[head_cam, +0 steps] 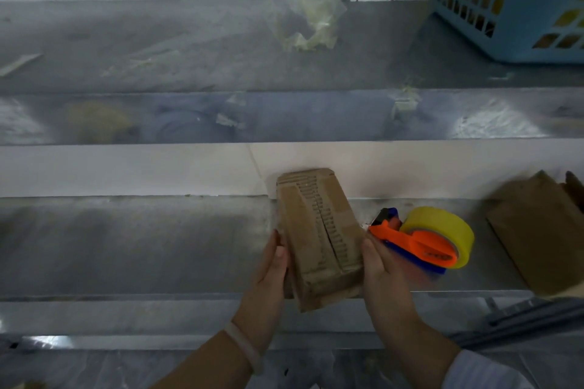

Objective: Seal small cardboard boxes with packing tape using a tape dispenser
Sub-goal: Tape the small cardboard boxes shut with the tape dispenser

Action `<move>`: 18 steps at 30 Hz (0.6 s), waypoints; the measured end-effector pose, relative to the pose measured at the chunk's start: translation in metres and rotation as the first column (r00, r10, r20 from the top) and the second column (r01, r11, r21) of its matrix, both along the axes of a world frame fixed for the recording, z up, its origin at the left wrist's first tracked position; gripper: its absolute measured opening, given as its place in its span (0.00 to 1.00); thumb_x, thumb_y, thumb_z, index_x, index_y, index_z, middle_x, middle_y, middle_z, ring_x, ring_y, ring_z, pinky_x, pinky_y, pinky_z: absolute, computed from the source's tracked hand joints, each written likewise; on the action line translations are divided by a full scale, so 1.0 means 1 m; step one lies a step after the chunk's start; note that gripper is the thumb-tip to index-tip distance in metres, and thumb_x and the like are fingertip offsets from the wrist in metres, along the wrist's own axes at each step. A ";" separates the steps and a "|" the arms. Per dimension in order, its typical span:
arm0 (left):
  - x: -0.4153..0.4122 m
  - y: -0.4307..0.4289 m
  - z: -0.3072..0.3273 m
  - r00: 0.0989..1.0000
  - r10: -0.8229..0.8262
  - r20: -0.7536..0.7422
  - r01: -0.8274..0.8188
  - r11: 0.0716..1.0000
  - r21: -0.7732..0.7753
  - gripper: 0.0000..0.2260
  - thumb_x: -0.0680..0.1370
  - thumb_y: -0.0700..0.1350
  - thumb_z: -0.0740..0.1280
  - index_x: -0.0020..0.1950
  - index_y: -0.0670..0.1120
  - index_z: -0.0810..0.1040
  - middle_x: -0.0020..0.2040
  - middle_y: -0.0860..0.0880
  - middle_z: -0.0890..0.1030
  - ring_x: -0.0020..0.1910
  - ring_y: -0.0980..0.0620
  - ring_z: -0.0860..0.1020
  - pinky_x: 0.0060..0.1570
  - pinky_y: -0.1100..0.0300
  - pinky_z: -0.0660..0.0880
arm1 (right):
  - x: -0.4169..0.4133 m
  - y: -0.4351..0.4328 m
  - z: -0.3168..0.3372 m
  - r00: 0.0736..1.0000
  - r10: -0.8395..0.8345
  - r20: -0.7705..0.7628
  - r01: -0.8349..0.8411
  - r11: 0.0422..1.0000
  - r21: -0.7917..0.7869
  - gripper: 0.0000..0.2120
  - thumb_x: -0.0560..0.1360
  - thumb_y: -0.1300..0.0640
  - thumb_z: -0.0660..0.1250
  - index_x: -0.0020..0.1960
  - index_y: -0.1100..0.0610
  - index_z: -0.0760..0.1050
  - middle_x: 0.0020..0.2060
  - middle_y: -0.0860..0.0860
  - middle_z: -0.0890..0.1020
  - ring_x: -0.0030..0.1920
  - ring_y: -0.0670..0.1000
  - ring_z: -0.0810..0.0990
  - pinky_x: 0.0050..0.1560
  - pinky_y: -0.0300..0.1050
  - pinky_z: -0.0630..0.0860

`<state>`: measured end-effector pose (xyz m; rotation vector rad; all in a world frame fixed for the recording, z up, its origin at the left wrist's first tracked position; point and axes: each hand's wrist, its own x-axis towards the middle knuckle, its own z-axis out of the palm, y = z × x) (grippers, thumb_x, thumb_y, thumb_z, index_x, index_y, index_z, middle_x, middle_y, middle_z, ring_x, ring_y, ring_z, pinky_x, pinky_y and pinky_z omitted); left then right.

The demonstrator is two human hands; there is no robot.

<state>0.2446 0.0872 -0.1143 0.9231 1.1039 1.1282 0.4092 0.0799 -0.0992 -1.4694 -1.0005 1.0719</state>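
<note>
Here's the small brown cardboard box (319, 240), worn and crumpled, its top face toward us with the flap seam running from 12 to 6 o'clock. The outer paper is torn away along that seam, baring ribbed corrugation, and the seam gapes slightly near the middle. The box is tilted, its near end lowest. Just beside it at 3 o'clock lies the tape dispenser (417, 243), an orange and blue plastic frame on its side, cutter end pointing at the box, carrying a fat roll of yellow packing tape (442, 224).
</note>
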 end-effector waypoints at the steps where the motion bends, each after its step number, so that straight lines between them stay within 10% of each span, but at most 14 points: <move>1: -0.007 0.006 0.000 0.989 0.109 -0.103 -0.106 0.994 0.040 0.19 0.75 0.59 0.59 0.65 0.60 0.74 0.64 0.61 0.75 0.63 0.63 0.73 0.59 0.66 0.71 | 0.006 -0.001 0.002 1.000 0.009 0.022 -0.009 1.000 -0.010 0.19 0.83 0.55 0.53 0.48 0.39 0.81 0.44 0.36 0.84 0.47 0.34 0.80 0.39 0.22 0.71; 4: -0.034 0.037 0.013 0.875 0.279 -0.396 -0.238 0.959 0.151 0.24 0.78 0.57 0.60 0.72 0.52 0.68 0.67 0.58 0.69 0.66 0.59 0.67 0.64 0.61 0.63 | 0.019 -0.001 0.010 0.993 0.082 0.084 -0.080 0.996 -0.027 0.25 0.82 0.57 0.56 0.41 0.32 0.81 0.42 0.29 0.82 0.45 0.28 0.77 0.39 0.19 0.68; 8: -0.051 0.071 0.022 0.853 0.018 -0.521 -0.005 1.000 0.025 0.17 0.77 0.56 0.65 0.64 0.54 0.77 0.57 0.59 0.78 0.59 0.58 0.75 0.62 0.60 0.69 | 0.025 0.011 0.015 0.962 0.217 0.166 -0.207 0.976 -0.074 0.19 0.82 0.56 0.57 0.47 0.38 0.83 0.47 0.37 0.84 0.50 0.35 0.80 0.46 0.27 0.72; 12: -0.050 0.072 0.014 0.830 0.099 -0.549 -0.100 0.995 0.029 0.12 0.77 0.53 0.67 0.59 0.54 0.81 0.54 0.55 0.82 0.52 0.58 0.78 0.57 0.60 0.74 | 0.026 0.027 0.017 0.979 0.090 0.182 -0.074 0.993 -0.090 0.11 0.81 0.51 0.60 0.57 0.45 0.79 0.55 0.41 0.81 0.57 0.43 0.77 0.56 0.39 0.70; 18: -0.043 0.052 0.020 0.846 0.210 -0.491 -0.196 0.977 0.082 0.12 0.83 0.51 0.56 0.61 0.60 0.77 0.47 0.62 0.80 0.48 0.60 0.78 0.49 0.64 0.75 | 0.014 0.027 0.010 0.982 0.090 0.164 -0.062 0.984 -0.167 0.25 0.80 0.50 0.61 0.76 0.44 0.59 0.62 0.44 0.72 0.59 0.46 0.73 0.58 0.43 0.69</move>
